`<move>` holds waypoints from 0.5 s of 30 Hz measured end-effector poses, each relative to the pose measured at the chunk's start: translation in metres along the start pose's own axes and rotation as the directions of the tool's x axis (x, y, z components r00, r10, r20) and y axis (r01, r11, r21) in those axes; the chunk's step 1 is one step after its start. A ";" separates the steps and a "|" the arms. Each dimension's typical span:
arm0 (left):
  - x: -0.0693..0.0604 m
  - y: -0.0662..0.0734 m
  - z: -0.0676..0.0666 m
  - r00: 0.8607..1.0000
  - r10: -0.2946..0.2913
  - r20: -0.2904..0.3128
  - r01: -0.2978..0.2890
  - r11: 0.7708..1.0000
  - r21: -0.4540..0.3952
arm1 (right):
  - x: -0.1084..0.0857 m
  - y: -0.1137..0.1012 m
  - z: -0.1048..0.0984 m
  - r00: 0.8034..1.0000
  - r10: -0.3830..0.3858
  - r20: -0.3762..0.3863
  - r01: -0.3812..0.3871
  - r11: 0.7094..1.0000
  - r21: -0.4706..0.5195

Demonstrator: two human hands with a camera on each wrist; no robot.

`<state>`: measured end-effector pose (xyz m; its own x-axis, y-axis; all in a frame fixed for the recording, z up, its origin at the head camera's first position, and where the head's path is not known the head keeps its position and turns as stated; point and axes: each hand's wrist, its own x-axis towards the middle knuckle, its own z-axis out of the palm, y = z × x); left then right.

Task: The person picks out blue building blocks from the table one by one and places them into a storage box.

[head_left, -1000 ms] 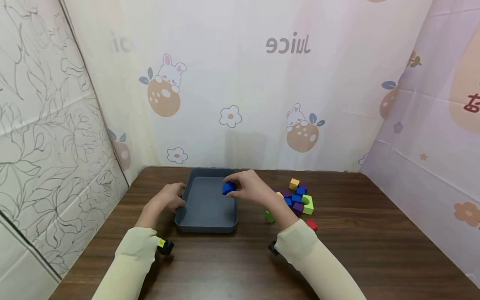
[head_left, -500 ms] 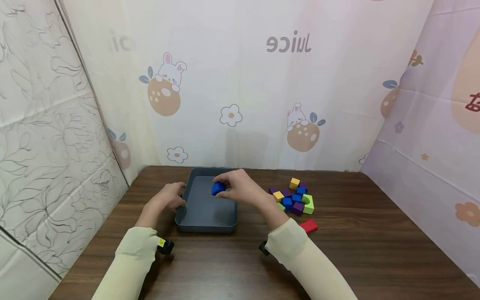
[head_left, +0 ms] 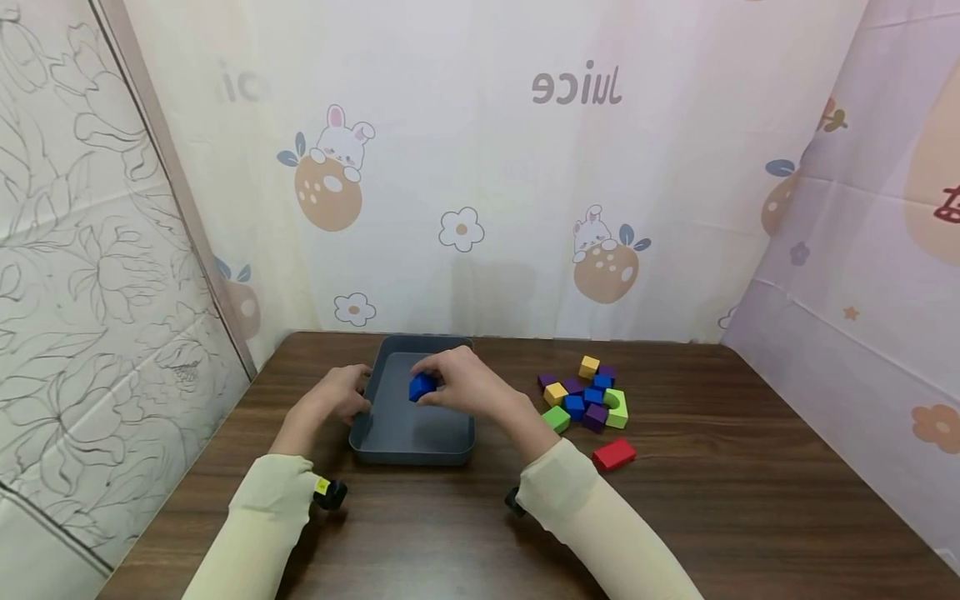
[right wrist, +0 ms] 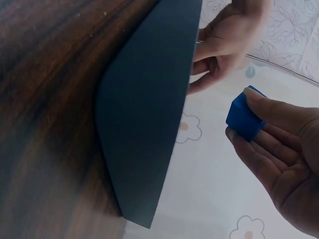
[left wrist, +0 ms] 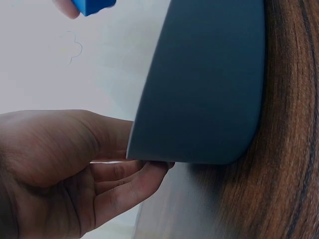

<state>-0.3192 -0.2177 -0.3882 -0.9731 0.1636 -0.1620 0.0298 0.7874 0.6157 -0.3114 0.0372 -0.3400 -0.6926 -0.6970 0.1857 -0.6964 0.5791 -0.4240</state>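
My right hand (head_left: 468, 385) pinches a blue block (head_left: 422, 387) between thumb and fingers, above the grey tray (head_left: 412, 457). In the right wrist view the blue block (right wrist: 244, 115) is held clear of the tray's wall (right wrist: 144, 114). At the tray's left side, my left hand (head_left: 339, 396) grips the rim. The left wrist view shows that hand (left wrist: 75, 174) with its thumb passing behind the tray wall (left wrist: 204, 84) and its fingers curled against the outside. No other block shows on the visible tray floor.
Right of the tray lies a loose cluster of purple, blue and yellow blocks (head_left: 556, 394). A light green block with a curved notch (head_left: 617, 410), a green block (head_left: 557, 419) and a red block (head_left: 614, 454) lie around it. A printed curtain (head_left: 480, 167) hangs behind the brown table (head_left: 712, 467).
My right hand has moved left with the blue block, from the tray's right edge to over its middle. The green and red blocks now show fully. My left hand keeps its place.
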 end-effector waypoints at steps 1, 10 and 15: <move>0.000 0.000 0.000 1.000 -0.002 -0.001 0.002 1.000 0.001 | 0.000 -0.001 0.001 1.000 -0.001 0.004 0.001 1.000 -0.006; 0.000 0.002 0.001 1.000 -0.018 0.003 0.018 1.000 0.010 | 0.006 -0.009 0.012 0.999 -0.034 0.036 0.036 0.999 -0.035; 0.002 0.000 -0.001 1.000 -0.026 0.008 0.026 0.999 0.020 | 0.010 -0.013 0.017 0.997 -0.054 0.048 0.057 0.997 -0.053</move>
<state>-0.3210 -0.2176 -0.3878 -0.9718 0.1476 -0.1837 0.0094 0.8032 0.5957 -0.3058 0.0158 -0.3480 -0.6441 -0.7468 0.1655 -0.7435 0.5604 -0.3649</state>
